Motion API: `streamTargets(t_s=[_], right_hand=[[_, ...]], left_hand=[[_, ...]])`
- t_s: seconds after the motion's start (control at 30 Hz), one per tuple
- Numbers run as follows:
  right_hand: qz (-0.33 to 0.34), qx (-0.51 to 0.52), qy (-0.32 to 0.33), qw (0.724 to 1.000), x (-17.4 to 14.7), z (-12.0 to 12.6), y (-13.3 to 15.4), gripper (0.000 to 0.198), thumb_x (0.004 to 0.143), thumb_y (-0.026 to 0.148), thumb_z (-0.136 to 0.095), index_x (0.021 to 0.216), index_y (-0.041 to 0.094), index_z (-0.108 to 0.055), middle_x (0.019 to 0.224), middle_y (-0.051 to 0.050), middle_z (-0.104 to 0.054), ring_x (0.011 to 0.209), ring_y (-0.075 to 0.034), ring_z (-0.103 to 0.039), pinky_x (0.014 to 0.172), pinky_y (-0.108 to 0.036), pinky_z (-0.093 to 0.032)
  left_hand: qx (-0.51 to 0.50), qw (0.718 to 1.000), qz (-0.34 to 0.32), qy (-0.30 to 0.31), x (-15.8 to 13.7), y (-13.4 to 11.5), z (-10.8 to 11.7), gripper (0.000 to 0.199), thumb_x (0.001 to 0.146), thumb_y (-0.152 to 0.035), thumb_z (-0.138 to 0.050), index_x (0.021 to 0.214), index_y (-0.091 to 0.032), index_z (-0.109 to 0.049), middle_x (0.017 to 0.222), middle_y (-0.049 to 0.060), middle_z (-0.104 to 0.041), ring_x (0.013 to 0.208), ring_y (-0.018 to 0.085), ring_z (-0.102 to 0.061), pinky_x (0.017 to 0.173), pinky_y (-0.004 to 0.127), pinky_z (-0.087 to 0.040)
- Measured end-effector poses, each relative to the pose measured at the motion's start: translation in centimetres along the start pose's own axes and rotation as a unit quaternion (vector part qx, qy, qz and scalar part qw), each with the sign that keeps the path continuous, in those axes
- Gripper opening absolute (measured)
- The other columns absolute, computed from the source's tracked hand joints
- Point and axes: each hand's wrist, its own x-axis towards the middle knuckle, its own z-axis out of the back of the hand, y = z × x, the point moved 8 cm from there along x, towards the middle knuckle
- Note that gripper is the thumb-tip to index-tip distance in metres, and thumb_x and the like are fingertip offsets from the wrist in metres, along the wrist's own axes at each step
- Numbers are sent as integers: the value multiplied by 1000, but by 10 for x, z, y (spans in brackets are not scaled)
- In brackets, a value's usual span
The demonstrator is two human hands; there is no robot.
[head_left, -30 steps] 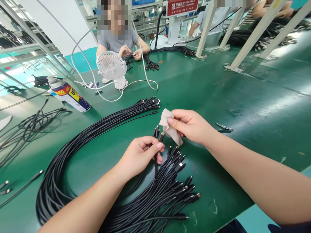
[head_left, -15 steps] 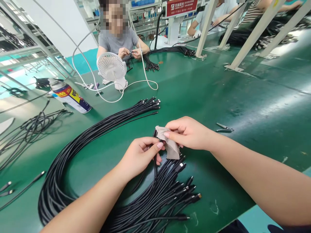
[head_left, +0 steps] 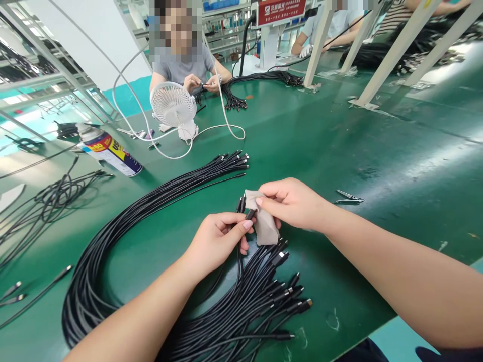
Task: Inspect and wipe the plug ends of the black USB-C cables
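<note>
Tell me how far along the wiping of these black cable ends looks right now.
Nothing marks any end as finished. In hand: the left hand pinches a few cable ends upright, and the right hand presses a small beige cloth against them. Left, seemingly: the fanned connectors lying on the green table just below the hands, and the bundle's far ends beyond, all untouched by either hand.

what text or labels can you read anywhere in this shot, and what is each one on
Spray can lying on the green table: red and yellow label with large letters, cut off and tilted, not clearly readable.
Red sign at the far end of the table: white characters and a logo, too small and blurred to read.
Small white fan, black cables, cloth in the right hand, left hand: no text visible.
</note>
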Motion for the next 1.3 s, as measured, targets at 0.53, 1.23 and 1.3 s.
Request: streamTargets(t_s=[0.53,1.23,1.3], right_hand=[[63,87,0,994,13,2,-7,23,84,36,-66,75,15,-64,76,1,-54,55,-8,-51,52,-24,-44],[-32,103,12,994,9,-2,-17,32,73,38,-74,70,19,-48,51,6,-54,40,-7,-47,36,-19,-35],[-28,126,18,992,10,-3,-18,32,72,36,-74,71,19,-48,52,7,-53,41,-7,-46,38,-19,-35]], left_hand=[[-95,993,15,73,-4,-4,-12,38,80,-49,-71,83,-12,-70,58,2,-66,53,12,-60,56,24,-48],[-153,988,25,9,-1,-3,-6,32,75,-37,-79,83,-14,-58,75,1,-72,53,10,-67,50,19,-51],[-150,988,29,2,-1,-1,-5,31,75,-35,-79,82,-14,-58,76,2,-72,54,11,-68,50,19,-51]])
